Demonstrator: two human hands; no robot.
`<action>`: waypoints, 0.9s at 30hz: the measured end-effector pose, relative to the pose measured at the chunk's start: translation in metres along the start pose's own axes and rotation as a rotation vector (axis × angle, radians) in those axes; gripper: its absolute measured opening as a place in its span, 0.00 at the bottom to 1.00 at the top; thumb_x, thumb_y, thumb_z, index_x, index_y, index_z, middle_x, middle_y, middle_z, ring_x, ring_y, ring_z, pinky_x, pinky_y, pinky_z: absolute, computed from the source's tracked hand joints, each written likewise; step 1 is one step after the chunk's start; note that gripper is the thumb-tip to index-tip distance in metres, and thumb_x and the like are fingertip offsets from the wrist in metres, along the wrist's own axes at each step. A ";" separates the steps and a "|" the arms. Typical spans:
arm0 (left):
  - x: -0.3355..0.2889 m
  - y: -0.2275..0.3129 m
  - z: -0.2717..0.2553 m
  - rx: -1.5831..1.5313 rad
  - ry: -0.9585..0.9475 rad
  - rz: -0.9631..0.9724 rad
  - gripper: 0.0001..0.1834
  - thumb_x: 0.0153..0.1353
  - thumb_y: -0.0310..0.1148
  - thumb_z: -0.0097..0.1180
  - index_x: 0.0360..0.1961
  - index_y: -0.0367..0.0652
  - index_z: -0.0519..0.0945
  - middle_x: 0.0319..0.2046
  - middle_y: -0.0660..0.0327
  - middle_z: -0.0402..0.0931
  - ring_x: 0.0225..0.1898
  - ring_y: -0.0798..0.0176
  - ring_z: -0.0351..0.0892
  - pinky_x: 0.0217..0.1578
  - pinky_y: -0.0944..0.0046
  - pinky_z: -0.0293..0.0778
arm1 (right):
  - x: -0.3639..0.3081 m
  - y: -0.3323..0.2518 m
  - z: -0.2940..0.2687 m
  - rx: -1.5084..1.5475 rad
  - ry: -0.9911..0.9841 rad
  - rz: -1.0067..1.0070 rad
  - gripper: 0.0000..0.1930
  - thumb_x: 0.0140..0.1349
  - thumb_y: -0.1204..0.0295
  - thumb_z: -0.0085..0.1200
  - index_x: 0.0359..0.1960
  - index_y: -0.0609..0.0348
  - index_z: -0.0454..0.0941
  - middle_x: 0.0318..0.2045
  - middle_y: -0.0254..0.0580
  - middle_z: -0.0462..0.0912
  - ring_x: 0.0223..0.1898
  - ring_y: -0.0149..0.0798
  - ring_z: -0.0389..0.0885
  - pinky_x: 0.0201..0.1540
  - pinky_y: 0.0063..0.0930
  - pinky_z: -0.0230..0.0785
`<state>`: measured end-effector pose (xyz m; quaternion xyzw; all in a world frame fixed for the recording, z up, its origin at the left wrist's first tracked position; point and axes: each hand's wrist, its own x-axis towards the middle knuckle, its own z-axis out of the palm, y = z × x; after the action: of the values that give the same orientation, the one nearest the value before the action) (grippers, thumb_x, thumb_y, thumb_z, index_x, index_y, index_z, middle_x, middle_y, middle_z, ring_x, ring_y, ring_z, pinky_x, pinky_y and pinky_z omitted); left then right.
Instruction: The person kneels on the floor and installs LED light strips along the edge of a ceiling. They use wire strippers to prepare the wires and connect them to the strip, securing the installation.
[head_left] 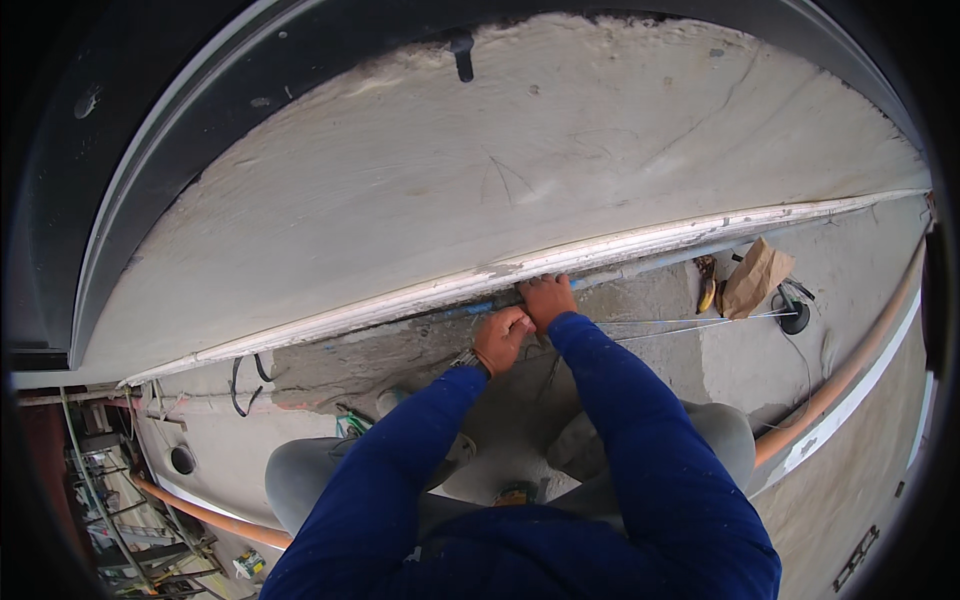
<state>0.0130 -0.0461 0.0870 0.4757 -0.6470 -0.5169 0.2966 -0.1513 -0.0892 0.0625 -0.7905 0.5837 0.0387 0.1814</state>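
Note:
Close together in the middle, both my hands are at the foot of the grey wall, below a white ledge. My left hand, with a watch at the wrist, has its fingers pinched; what they hold is too small to make out. My right hand curls its fingers in under the ledge, beside a blue pipe; their grip is hidden. Thin white string stretches from beside my hands to a round black fitting on the right.
A brown paper bag lies on the right, beside a dark and yellow tool. An orange pipe curves along the right side. Black cables stick up at left, and metal framework fills the lower left.

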 end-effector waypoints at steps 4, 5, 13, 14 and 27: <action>0.001 -0.005 0.005 -0.108 0.011 -0.041 0.14 0.73 0.33 0.51 0.32 0.36 0.80 0.28 0.52 0.83 0.32 0.49 0.84 0.36 0.54 0.76 | 0.002 -0.004 0.003 -0.019 0.008 0.004 0.22 0.66 0.49 0.61 0.52 0.50 0.83 0.51 0.41 0.88 0.60 0.47 0.79 0.65 0.56 0.61; 0.001 -0.003 0.007 -0.058 -0.001 -0.042 0.14 0.73 0.34 0.51 0.32 0.36 0.79 0.27 0.53 0.83 0.31 0.52 0.83 0.35 0.55 0.75 | 0.003 -0.002 0.005 -0.012 0.007 0.019 0.22 0.66 0.49 0.61 0.53 0.50 0.83 0.51 0.41 0.87 0.60 0.47 0.79 0.66 0.57 0.60; -0.001 -0.014 0.017 -0.424 0.201 -0.338 0.19 0.80 0.37 0.48 0.27 0.44 0.73 0.20 0.67 0.68 0.24 0.70 0.68 0.31 0.64 0.69 | 0.001 -0.006 0.007 0.017 0.035 0.050 0.22 0.66 0.50 0.61 0.52 0.51 0.84 0.52 0.40 0.87 0.61 0.47 0.78 0.67 0.57 0.58; 0.001 -0.013 0.019 -0.498 0.255 -0.377 0.19 0.80 0.37 0.48 0.28 0.44 0.73 0.20 0.68 0.68 0.24 0.70 0.67 0.31 0.64 0.70 | 0.000 -0.005 0.008 0.024 0.045 0.052 0.22 0.66 0.50 0.62 0.52 0.51 0.84 0.51 0.40 0.87 0.61 0.46 0.78 0.67 0.57 0.58; -0.005 -0.002 0.021 -0.802 0.454 -0.545 0.15 0.81 0.41 0.50 0.34 0.46 0.72 0.19 0.68 0.66 0.22 0.70 0.65 0.32 0.63 0.71 | 0.003 -0.004 0.009 0.069 -0.006 0.122 0.24 0.65 0.50 0.62 0.55 0.53 0.84 0.53 0.43 0.87 0.64 0.47 0.76 0.69 0.56 0.56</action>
<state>-0.0030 -0.0331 0.0800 0.5758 -0.1712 -0.6658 0.4427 -0.1454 -0.0877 0.0544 -0.7467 0.6311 0.0318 0.2077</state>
